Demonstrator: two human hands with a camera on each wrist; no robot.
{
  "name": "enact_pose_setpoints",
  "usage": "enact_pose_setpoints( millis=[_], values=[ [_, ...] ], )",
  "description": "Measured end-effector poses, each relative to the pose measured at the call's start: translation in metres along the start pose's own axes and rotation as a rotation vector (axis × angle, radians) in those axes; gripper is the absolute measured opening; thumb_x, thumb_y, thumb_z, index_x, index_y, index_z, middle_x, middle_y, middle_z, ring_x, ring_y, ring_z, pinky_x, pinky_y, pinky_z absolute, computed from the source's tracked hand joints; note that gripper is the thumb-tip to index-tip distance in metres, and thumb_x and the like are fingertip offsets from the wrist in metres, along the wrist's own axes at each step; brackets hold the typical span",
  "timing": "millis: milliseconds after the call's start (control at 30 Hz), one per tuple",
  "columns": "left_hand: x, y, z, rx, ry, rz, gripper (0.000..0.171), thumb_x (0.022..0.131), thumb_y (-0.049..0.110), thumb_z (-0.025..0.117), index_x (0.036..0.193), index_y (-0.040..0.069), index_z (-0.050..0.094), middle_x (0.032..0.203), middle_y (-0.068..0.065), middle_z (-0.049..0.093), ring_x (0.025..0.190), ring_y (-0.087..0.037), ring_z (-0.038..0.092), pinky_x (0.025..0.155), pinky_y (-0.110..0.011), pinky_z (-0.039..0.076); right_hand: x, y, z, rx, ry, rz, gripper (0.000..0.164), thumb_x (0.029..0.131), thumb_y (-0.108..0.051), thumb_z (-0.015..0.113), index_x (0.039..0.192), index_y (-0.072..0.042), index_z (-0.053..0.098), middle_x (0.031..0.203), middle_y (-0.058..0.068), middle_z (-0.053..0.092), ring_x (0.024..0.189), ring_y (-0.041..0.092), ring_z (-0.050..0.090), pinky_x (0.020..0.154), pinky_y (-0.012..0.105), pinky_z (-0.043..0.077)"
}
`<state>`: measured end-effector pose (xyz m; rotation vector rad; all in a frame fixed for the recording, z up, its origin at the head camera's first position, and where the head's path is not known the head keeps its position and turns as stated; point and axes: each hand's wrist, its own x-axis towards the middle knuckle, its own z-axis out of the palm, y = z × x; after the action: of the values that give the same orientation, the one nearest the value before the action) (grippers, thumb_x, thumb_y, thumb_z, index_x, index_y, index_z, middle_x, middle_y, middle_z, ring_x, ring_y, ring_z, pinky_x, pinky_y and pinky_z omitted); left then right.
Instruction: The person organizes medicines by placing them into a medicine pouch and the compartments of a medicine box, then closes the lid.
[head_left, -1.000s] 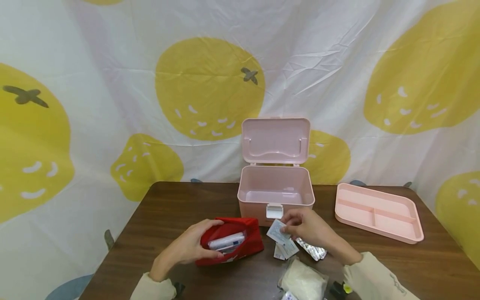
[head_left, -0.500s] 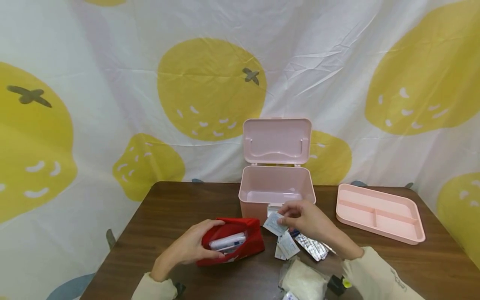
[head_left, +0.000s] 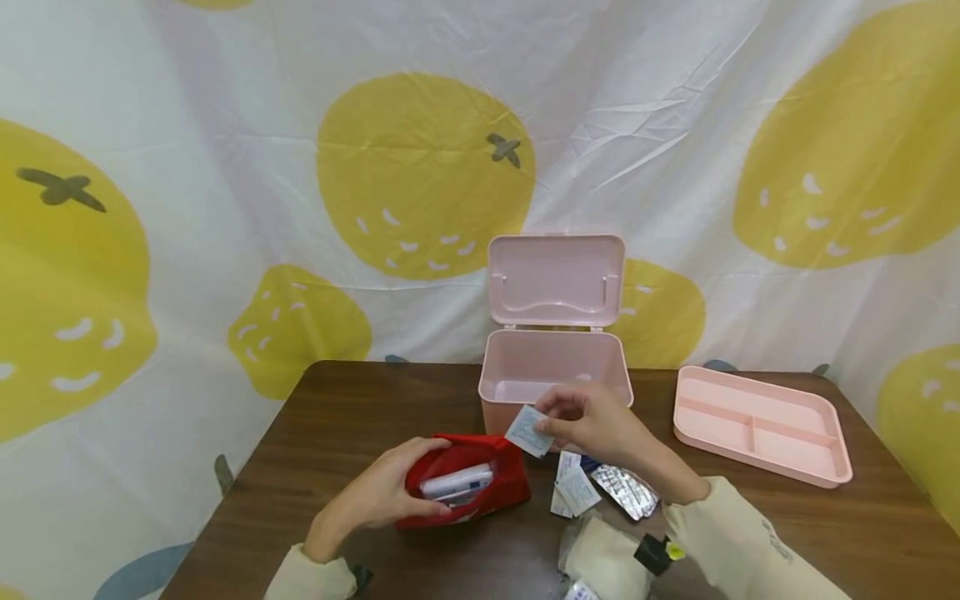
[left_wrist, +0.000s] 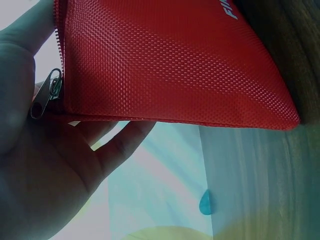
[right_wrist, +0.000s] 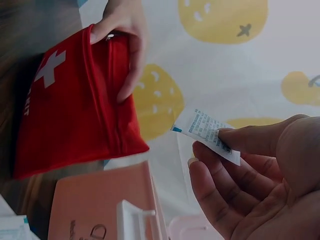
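My left hand grips the red first-aid pouch by its unzipped end, thumb and fingers on either side of the mouth. Inside the pouch shows a white wrapped pack. In the right wrist view, a white cross marks the pouch's front, and my right hand pinches a small white sachet with blue print between thumb and fingers. From the head view, that sachet is just right of the pouch, overlapping the box front. Two similar flat sachets lie on the table below my right hand.
Behind my hands stands a pink box with its lid raised. A divided pink tray lies at the right. Nearer are a silver blister strip and a bagged cream-coloured bundle on the wooden table.
My right hand has lifted the sachet off from above the others and carried it left and up toward the pouch. My left hand stays in place on the pouch.
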<state>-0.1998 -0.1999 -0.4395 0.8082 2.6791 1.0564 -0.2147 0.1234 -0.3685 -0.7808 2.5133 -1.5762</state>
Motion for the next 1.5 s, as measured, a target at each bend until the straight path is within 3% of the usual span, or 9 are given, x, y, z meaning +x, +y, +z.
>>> enact_pose_setpoints(
  millis=[300,733,1100,1267,1500],
  values=[
    [0.003,0.0,0.001,0.009,0.016,0.034,0.075,0.077,0.039,0.084,0.139,0.015,0.05,0.128,0.0,0.058,0.112,-0.018,0.057,0.092,-0.038,0.054,0.01,-0.009,0.015,0.017,-0.02,0.027,0.008,0.087,-0.006,0.073,0.094,-0.004,0.07,0.085,0.008,0.07,0.076,0.018,0.064,0.066,0.032,0.06],
    [0.004,0.001,0.0,0.027,0.03,0.051,0.075,0.077,0.039,0.084,0.139,0.013,0.05,0.128,-0.001,0.058,0.11,-0.018,0.058,0.093,-0.038,0.053,0.023,-0.012,0.037,-0.008,-0.045,-0.029,0.005,0.089,-0.008,0.072,0.093,-0.007,0.072,0.085,0.004,0.07,0.073,0.014,0.063,0.064,0.027,0.057],
    [0.003,0.0,0.0,0.014,0.011,0.039,0.074,0.078,0.037,0.084,0.139,0.013,0.049,0.127,0.0,0.058,0.109,-0.017,0.058,0.092,-0.037,0.053,0.024,-0.007,0.065,-0.164,-0.11,-0.145,0.006,0.089,-0.008,0.072,0.093,-0.012,0.074,0.085,-0.004,0.071,0.077,0.005,0.061,0.075,0.024,0.053],
    [0.003,-0.001,0.0,0.009,0.006,0.044,0.074,0.079,0.035,0.084,0.14,0.013,0.049,0.127,-0.001,0.058,0.108,-0.018,0.059,0.09,-0.033,0.054,0.025,-0.003,0.078,-0.238,-0.124,-0.183,0.007,0.088,-0.008,0.073,0.092,-0.013,0.075,0.086,-0.003,0.074,0.079,0.004,0.062,0.075,0.025,0.053],
    [0.007,-0.002,-0.001,0.0,-0.012,0.031,0.073,0.079,0.034,0.084,0.14,0.013,0.049,0.129,-0.002,0.058,0.11,-0.02,0.058,0.09,-0.038,0.055,0.026,0.001,0.087,-0.293,-0.152,-0.218,0.008,0.087,-0.005,0.072,0.092,-0.011,0.075,0.085,-0.002,0.074,0.075,0.002,0.06,0.071,0.021,0.052]
  ],
)
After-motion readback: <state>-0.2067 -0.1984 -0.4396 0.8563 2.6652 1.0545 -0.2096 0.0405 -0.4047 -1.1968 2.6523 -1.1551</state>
